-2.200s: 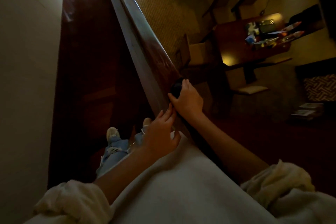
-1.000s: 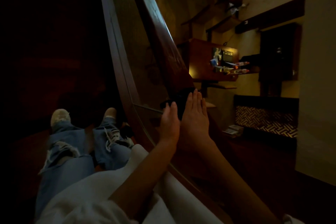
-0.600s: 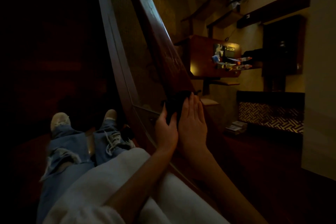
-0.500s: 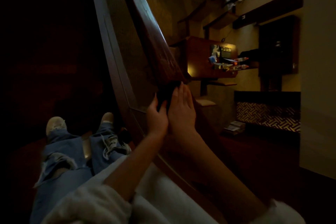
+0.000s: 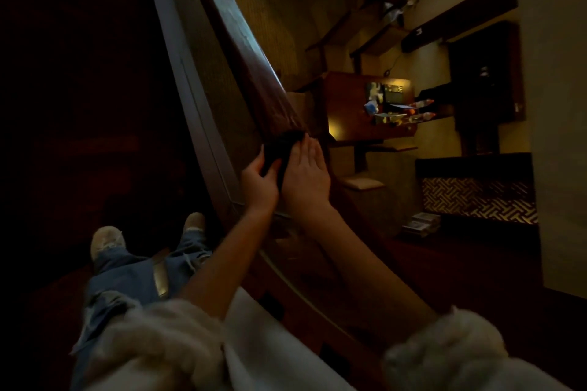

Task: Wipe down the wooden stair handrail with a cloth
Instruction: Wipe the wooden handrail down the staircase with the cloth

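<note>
Wiping looks to be mid-course, by my reading. The dark cloth [image 5: 281, 144] is draped over the wooden handrail [image 5: 244, 51] part-way along it. A long run of rail stretches beyond the cloth toward the top edge of the view, with pale smears on its upper face, so that stretch seems left to do. Whether the part nearer the body is clean I cannot tell.

On the right hand [image 5: 306, 182] the fingers [image 5: 309, 149] lie straight and together, flat on the cloth at the rail's outer edge, pressing rather than clutching. On the left hand [image 5: 257, 184] the fingers [image 5: 271, 168] are curled with the thumb raised beside them. They appear to pinch the cloth against the rail's inner edge, though the light is too dim to be sure of the hold. The two hands touch side by side.

Further out, pale fleecy sleeves [image 5: 444, 349] are pushed up the forearms. Legs in torn jeans [image 5: 136, 279] stand on the dark stairs [image 5: 95, 152] at the rail's inner side.
</note>
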A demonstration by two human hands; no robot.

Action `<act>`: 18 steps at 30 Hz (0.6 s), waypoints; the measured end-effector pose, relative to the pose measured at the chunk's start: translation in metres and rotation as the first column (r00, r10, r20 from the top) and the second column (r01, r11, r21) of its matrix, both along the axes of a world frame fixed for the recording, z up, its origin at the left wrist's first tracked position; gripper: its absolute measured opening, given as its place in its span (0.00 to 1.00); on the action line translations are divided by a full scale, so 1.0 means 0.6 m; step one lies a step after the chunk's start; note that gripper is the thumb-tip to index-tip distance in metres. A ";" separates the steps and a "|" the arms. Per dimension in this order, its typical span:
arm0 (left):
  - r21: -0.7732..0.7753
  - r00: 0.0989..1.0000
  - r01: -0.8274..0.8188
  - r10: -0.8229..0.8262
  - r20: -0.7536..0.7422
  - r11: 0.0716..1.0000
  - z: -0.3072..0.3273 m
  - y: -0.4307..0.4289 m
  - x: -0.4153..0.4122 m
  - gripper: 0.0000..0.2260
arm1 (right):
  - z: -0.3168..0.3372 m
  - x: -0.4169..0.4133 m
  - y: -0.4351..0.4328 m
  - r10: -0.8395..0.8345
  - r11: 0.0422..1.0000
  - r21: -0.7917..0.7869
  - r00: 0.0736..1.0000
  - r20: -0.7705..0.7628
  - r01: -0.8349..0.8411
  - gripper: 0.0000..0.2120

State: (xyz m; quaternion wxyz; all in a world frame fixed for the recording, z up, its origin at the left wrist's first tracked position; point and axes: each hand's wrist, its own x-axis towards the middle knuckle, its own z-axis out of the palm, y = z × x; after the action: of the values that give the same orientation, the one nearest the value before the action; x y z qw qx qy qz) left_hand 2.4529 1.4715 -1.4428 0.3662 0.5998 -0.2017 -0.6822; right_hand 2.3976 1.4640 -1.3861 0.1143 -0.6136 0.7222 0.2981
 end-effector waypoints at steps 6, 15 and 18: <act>-0.053 0.997 0.060 -0.062 -0.043 0.997 0.055 0.094 0.007 0.20 | 0.053 -0.023 0.102 -0.050 0.997 -0.048 0.996 0.069 0.053 0.33; 0.061 1.000 -0.014 0.013 0.008 0.998 0.024 0.023 0.001 0.15 | 0.008 -0.004 0.001 -0.002 0.999 0.041 1.000 0.006 0.001 0.29; -0.029 0.993 0.082 -0.079 0.091 0.996 0.036 0.042 0.007 0.16 | 0.022 -0.009 0.031 -0.028 0.998 0.059 1.000 0.012 0.028 0.30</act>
State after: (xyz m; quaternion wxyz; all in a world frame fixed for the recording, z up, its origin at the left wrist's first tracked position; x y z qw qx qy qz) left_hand 2.4571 1.4970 -1.4215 0.3388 0.6150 -0.2530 -0.6655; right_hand 2.3922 1.4826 -1.3726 0.1413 -0.6017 0.7208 0.3137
